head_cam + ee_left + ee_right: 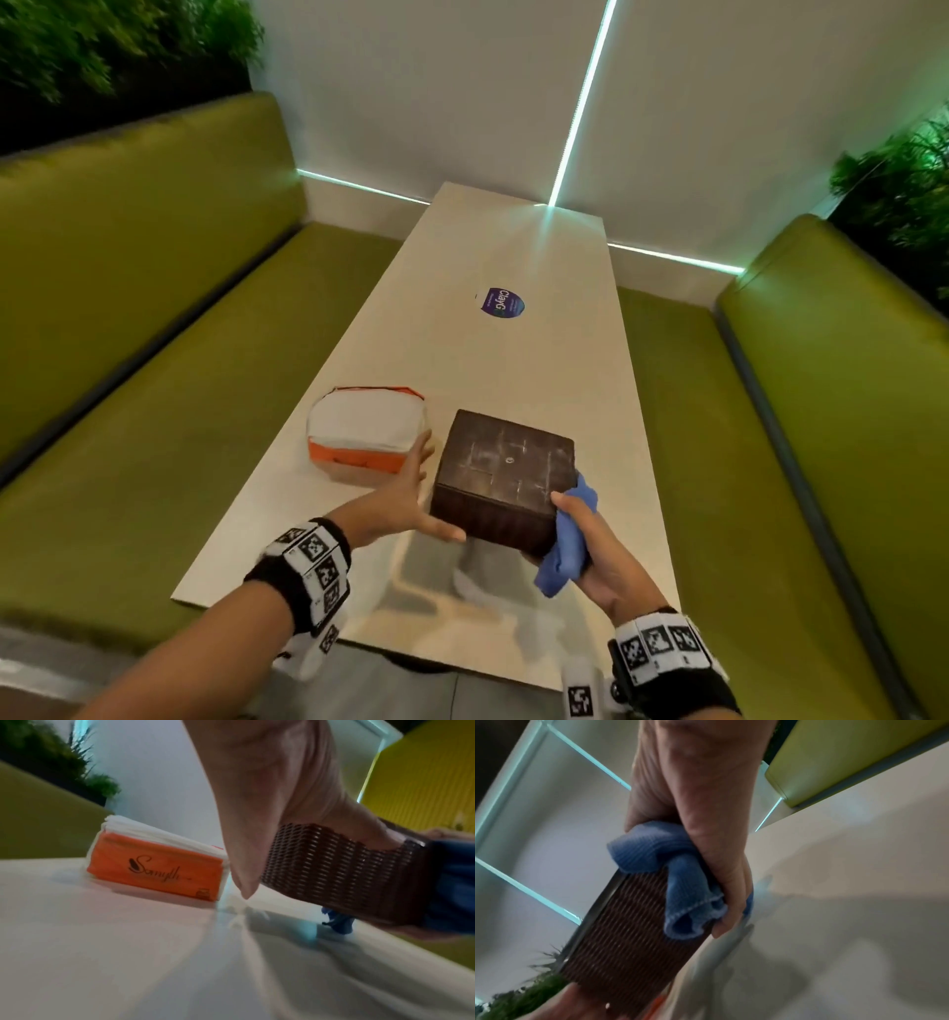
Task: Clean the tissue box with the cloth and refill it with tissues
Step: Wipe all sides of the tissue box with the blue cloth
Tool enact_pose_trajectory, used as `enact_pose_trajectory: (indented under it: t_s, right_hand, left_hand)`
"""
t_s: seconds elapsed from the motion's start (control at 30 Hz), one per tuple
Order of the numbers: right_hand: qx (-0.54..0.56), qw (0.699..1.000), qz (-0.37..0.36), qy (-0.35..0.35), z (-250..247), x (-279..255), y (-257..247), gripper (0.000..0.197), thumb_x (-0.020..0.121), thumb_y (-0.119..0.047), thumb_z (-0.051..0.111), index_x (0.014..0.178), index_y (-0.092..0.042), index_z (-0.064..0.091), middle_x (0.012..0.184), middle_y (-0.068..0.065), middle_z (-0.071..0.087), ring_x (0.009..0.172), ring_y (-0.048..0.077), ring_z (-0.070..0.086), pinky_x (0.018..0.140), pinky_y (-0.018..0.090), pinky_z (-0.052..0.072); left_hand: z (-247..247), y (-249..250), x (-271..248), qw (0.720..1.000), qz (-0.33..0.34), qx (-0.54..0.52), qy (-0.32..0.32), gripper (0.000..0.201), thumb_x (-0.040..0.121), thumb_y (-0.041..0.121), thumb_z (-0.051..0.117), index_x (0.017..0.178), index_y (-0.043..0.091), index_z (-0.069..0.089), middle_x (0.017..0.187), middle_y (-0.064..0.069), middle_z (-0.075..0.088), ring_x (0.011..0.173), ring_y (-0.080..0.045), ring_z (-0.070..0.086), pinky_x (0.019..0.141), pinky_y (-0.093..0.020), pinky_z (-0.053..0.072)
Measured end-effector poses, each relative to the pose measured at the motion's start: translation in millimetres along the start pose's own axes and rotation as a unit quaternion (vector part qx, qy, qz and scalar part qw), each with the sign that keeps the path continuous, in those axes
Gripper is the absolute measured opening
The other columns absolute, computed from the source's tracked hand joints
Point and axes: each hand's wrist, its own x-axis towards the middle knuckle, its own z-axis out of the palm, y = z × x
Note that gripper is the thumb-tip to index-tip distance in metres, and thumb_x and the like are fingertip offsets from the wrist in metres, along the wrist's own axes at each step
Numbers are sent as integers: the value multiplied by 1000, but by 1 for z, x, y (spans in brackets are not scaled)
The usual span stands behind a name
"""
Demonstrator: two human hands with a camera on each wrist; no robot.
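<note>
A brown woven tissue box [506,462] is held just above the table [513,246], a scuffed flat face with a small centre hole turned up. My left hand [411,491] presses its left side with straight fingers, the thumb on the near face. My right hand [595,555] grips a bunched blue cloth [567,545] against the box's near right corner, thumb on top. In the left wrist view a bit of cloth [339,921] hangs below the box [334,872]. The right wrist view shows the cloth [680,882] squeezed onto the woven side [628,933].
An orange and white pack of tissues [364,437] lies on the table just left of the box, close to my left fingers. A purple sticker [503,303] sits mid-table. Green benches [154,308] flank both long sides, and a white wall stands at the far end.
</note>
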Motion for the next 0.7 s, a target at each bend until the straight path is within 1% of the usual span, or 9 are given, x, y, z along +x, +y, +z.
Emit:
enact_pose_trajectory:
  t_s: [0.03, 0.1, 0.17, 0.23, 0.33, 0.47, 0.5, 0.6, 0.7]
  right_hand:
    - [-10, 1000, 2, -3, 3, 3, 2, 49, 87, -23, 61, 135, -18, 50, 125, 13, 66, 114, 29, 63, 101, 46, 48]
    - [-32, 999, 1, -6, 9, 8, 3, 44, 90, -20, 59, 133, -18, 50, 124, 13, 67, 112, 27, 64, 100, 41, 49]
    - [-41, 999, -1, -6, 11, 13, 5, 45, 89, -19, 59, 133, -18, 49, 124, 13, 66, 111, 25, 65, 96, 37, 52]
    - [-49, 999, 0, -1, 10, 16, 6, 45, 88, -21, 60, 132, -18, 49, 124, 13, 66, 113, 26, 64, 97, 38, 51]
    - [-56, 998, -1, 2, 7, 20, 6, 31, 97, -20, 53, 128, -21, 52, 124, 13, 66, 116, 28, 62, 104, 43, 45]
    - [-90, 996, -2, 23, 5, 23, 8, 23, 96, -27, 52, 118, -23, 58, 121, 10, 67, 112, 25, 63, 94, 38, 50]
    - [-117, 992, -4, 39, 3, 24, 8, 25, 94, -31, 54, 117, -22, 59, 121, 11, 67, 111, 25, 63, 91, 36, 51]
    - [-240, 967, -22, 82, -2, 27, 6, 25, 91, -40, 58, 106, -21, 64, 112, 12, 69, 106, 26, 64, 97, 42, 50]
    - [-361, 926, -48, 105, -2, 27, -7, 24, 92, -42, 58, 96, -19, 64, 104, 12, 70, 99, 26, 65, 91, 42, 52]
  left_hand:
    - [-3, -3, 2, 1000, 4, 5, -12, 157, 43, 32, 99, 148, 43, -17, 162, 12, 1, 148, -16, 15, 120, -46, 23]
    - [-6, -7, 6, 1000, 8, 3, -23, 155, 44, 26, 99, 148, 47, -14, 159, 5, 18, 143, -17, 29, 117, -45, 29]
    - [-9, -8, 9, 1000, 7, 7, -21, 154, 45, 22, 99, 148, 47, -13, 155, 0, 29, 140, -19, 35, 115, -46, 33]
    - [-10, -10, 13, 1000, 12, 10, -24, 152, 49, 15, 97, 149, 45, -13, 153, 0, 31, 140, -19, 35, 114, -43, 36]
    - [-12, -12, 19, 999, 22, 22, -31, 148, 53, 7, 94, 149, 42, -13, 151, 3, 32, 140, -17, 35, 107, -32, 41]
    - [-15, -12, 24, 998, 28, 38, -40, 146, 55, 5, 93, 149, 41, -14, 150, 6, 32, 138, -12, 35, 101, -18, 42]
    - [-16, -11, 24, 998, 23, 42, -39, 148, 55, 6, 93, 149, 41, -16, 152, 4, 29, 139, -13, 33, 104, -21, 40]
    - [-18, -13, 26, 998, 2, 53, -34, 156, 51, 16, 96, 146, 42, -24, 159, -3, 16, 144, -21, 25, 117, -42, 28]
    - [-17, -16, 27, 998, 12, 61, -28, 158, 49, 19, 97, 146, 39, -25, 160, -2, 14, 145, -21, 25, 117, -44, 28]
